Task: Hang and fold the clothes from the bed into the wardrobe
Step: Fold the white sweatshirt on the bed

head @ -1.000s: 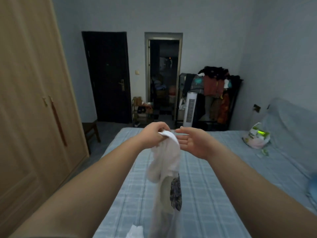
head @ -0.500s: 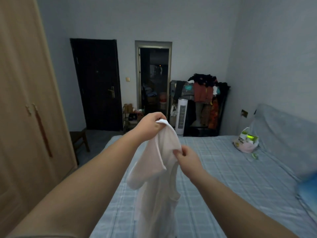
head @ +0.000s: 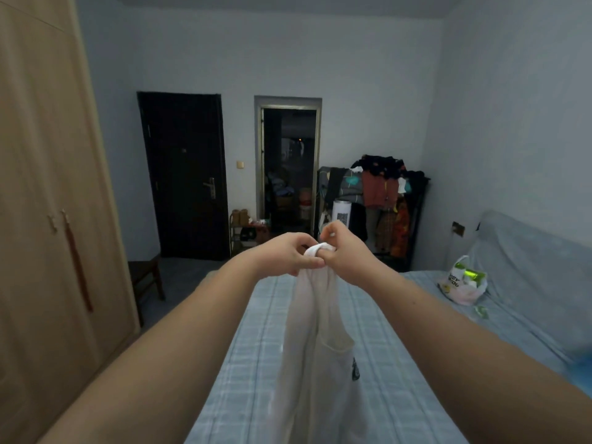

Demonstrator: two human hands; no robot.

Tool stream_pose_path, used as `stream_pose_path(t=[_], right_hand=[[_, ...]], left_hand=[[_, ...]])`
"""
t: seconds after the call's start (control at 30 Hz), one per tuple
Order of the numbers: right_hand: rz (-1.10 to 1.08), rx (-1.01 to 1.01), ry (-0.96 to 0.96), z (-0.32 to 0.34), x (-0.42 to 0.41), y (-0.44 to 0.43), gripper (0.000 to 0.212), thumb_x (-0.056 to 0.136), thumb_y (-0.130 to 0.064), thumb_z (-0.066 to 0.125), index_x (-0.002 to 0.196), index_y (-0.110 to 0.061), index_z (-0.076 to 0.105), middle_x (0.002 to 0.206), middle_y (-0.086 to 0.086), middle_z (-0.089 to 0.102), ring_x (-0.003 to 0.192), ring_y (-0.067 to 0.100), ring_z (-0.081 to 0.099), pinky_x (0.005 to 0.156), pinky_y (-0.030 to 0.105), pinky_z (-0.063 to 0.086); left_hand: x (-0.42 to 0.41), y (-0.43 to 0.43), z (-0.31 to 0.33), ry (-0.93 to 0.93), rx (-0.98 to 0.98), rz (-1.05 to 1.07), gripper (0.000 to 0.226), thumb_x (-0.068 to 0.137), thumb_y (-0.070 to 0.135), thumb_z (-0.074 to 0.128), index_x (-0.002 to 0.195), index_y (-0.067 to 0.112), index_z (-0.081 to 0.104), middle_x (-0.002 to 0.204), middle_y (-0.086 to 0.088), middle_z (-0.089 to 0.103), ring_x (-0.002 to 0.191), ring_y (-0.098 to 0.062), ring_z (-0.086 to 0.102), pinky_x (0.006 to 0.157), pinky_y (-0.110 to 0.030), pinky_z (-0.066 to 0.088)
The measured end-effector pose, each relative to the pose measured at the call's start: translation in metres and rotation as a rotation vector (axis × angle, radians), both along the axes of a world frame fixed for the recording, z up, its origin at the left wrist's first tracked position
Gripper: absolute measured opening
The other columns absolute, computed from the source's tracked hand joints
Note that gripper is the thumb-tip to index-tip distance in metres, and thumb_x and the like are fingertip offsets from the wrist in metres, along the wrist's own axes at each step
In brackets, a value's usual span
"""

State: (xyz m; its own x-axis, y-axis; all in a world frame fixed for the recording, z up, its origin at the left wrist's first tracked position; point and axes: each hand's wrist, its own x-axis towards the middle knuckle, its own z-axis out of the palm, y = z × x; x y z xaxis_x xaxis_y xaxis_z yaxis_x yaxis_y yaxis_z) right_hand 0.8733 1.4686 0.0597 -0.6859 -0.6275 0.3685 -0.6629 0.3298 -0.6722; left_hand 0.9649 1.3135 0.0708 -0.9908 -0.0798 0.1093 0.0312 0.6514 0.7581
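White garment hangs in the lower centre of the frame, gathered at its top between both hands and dropping in front of the bed; its lower end is cut off by the bottom edge. The left hand pinches the bunched top edge between thumb and curled fingers. The right hand, touching it just to the right, is curled round the same roll of cloth, though which of its fingers hold the cloth cannot be made out. A small dark print shows at the garment's right edge, mostly folded out of sight and unreadable.

At centre right a plastic bag lies on the bed with dark lettering on its front, too crumpled and small to read, and something bright green showing inside. The bed's checked sheet runs out of the frame at the lower right, where a blue patch is cut off by the edge.

The wardrobe fills the left side, doors closed, only partly in view, with a red tassel hanging from a handle. Beyond it stand a stool and a dark closed door. The open doorway beside it is too dim to tell its contents. A clothes rack heaped with garments stands right of it, a white tower unit in front
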Motion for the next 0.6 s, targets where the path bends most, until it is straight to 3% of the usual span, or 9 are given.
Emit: stream_pose_path(t=[0.1, 0.17, 0.27, 0.37, 0.47, 0.6], right_hand=[[0.049, -0.012, -0.105, -0.004, -0.003, 0.017, 0.033, 0.075, -0.045, 0.072, 0.096, -0.043, 0.048, 0.085, -0.006, 0.065, 0.073, 0.008, 0.064, 0.056, 0.020, 0.047], [0.147, -0.105, -0.300, -0.015, -0.007, 0.033, 0.041, 0.075, -0.034, 0.076, 0.109, -0.034, 0.053, 0.095, 0.002, 0.072, 0.086, 0.016, 0.072, 0.074, 0.035, 0.060], [0.168, -0.216, -0.440, -0.046, -0.010, 0.060, 0.047, 0.078, -0.015, 0.072, 0.120, -0.024, 0.053, 0.106, 0.005, 0.071, 0.099, 0.020, 0.071, 0.088, 0.042, 0.059], [0.110, -0.100, -0.456, -0.090, -0.006, 0.080, 0.034, 0.087, -0.024, 0.072, 0.116, -0.028, 0.055, 0.110, -0.002, 0.068, 0.103, 0.015, 0.066, 0.086, 0.035, 0.057], [0.083, 0.050, -0.463, -0.130, 0.005, 0.089, 0.038, 0.085, -0.036, 0.075, 0.116, -0.025, 0.055, 0.106, -0.003, 0.066, 0.094, 0.011, 0.065, 0.072, 0.024, 0.052], [0.083, 0.246, -0.361, -0.163, 0.020, 0.095, 0.037, 0.081, -0.037, 0.074, 0.111, -0.024, 0.057, 0.096, -0.008, 0.065, 0.080, 0.002, 0.063, 0.066, 0.016, 0.047]], left_hand=[[-0.006, 0.008, 0.005, -0.026, -0.149, 0.004, 0.021, 0.090, 0.031, 0.072, 0.111, 0.028, 0.070, 0.101, 0.004, 0.071, 0.093, -0.014, 0.069, 0.080, -0.035, 0.062], [-0.010, 0.014, 0.004, 0.004, -0.265, 0.036, 0.018, 0.092, 0.030, 0.069, 0.109, 0.025, 0.070, 0.096, 0.005, 0.070, 0.089, -0.012, 0.068, 0.079, -0.035, 0.062], [-0.014, 0.025, -0.003, 0.096, -0.293, 0.095, 0.013, 0.094, 0.030, 0.066, 0.106, 0.026, 0.069, 0.096, 0.008, 0.068, 0.090, -0.010, 0.064, 0.084, -0.037, 0.058], [-0.017, 0.035, -0.005, 0.183, -0.231, 0.151, 0.011, 0.096, 0.029, 0.063, 0.105, 0.027, 0.068, 0.095, 0.009, 0.067, 0.089, -0.009, 0.063, 0.079, -0.032, 0.055], [-0.016, 0.045, -0.002, 0.228, -0.168, 0.199, 0.012, 0.097, 0.031, 0.060, 0.105, 0.028, 0.068, 0.095, 0.010, 0.066, 0.088, -0.008, 0.062, 0.072, -0.029, 0.050], [-0.013, 0.062, 0.004, 0.251, -0.172, 0.227, 0.010, 0.097, 0.032, 0.058, 0.104, 0.031, 0.065, 0.096, 0.012, 0.064, 0.090, -0.008, 0.060, 0.069, -0.026, 0.047]])
